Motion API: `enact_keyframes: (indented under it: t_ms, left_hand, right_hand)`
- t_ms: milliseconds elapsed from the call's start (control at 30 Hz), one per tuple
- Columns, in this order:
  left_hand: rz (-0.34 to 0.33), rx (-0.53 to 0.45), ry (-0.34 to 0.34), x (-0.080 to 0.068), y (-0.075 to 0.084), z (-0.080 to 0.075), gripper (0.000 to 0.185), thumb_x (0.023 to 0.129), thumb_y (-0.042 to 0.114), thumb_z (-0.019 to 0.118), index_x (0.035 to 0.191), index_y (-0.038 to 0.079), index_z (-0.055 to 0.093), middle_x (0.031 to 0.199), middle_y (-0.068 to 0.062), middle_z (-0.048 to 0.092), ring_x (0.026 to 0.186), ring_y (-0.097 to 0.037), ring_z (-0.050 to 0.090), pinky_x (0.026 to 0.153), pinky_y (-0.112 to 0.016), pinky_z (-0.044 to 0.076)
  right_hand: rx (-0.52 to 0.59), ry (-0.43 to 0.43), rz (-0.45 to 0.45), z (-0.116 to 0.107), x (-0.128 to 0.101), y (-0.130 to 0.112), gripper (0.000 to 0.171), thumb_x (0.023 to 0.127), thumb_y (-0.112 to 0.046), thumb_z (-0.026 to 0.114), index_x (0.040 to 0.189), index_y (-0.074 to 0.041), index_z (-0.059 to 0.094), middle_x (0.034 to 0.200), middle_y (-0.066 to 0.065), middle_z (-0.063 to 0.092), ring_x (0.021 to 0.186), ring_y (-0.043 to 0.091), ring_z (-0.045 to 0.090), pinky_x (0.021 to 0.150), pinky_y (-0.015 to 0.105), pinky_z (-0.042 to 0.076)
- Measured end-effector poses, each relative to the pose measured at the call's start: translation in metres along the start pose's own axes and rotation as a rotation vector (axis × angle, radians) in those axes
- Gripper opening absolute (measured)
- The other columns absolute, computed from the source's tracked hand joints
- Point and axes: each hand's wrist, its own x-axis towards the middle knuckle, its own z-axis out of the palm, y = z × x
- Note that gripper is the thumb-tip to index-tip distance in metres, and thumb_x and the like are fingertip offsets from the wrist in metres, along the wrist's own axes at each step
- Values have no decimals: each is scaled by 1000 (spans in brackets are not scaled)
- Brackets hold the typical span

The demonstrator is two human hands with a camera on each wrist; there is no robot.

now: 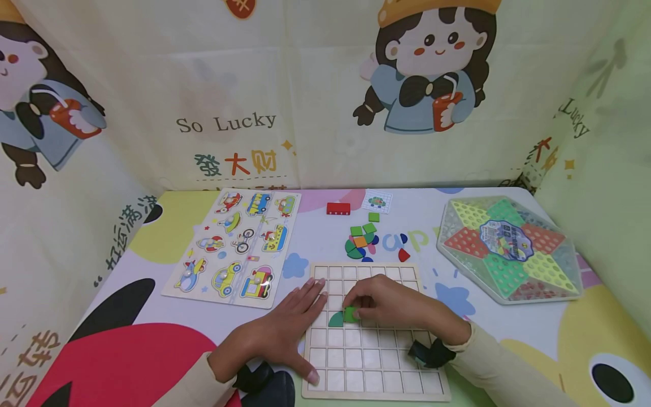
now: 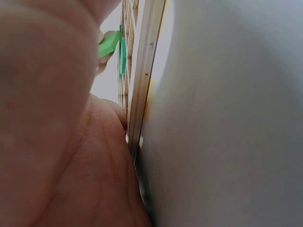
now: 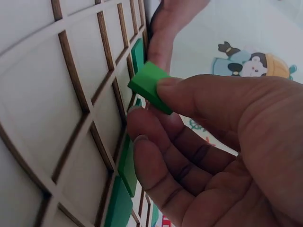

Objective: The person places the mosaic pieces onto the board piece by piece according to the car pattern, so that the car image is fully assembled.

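Green square tile (image 3: 147, 85), pinched at one edge between thumb and fingertips of right hand (image 1: 391, 305), tilted just above a cell near the middle of wooden grid board (image 1: 376, 367), angled as if for dropping in corner first. Just beside it, already seated flat in the grid: darker green quarter-round piece (image 1: 335, 320). Left hand (image 1: 285, 333) spread flat, fingers straight, pressing on the board's left edge, seemingly to steady it. Beyond the board, within reach: loose heap of coloured tiles (image 1: 362, 242), red block (image 1: 338, 208), small pattern card (image 1: 377, 201). Further left, vehicle peg puzzle (image 1: 234, 246); further right, hexagonal Chinese checkers set (image 1: 508, 247).
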Motion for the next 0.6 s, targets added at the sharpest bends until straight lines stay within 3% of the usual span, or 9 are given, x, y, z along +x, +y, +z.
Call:
enact_keyframes:
  t_ms: [167, 600]
  left_hand:
    - [3, 7, 0, 0, 0, 0, 127, 64, 77, 69, 158, 14, 10, 162, 2, -11, 146, -19, -17, 116, -50, 1]
    - [7, -7, 0, 0, 0, 0, 127, 64, 77, 69, 158, 14, 10, 162, 2, -11, 145, -18, -18, 116, -49, 1]
  right_hand:
    - [-19, -9, 14, 2, -1, -1, 17, 89, -6, 71, 103, -15, 71, 79, -14, 60, 71, 6, 54, 65, 23, 50]
    - [-130, 18, 8, 6, -1, -2, 13, 88, -9, 73, 99, -16, 74, 88, -14, 61, 78, 6, 53, 72, 23, 48]
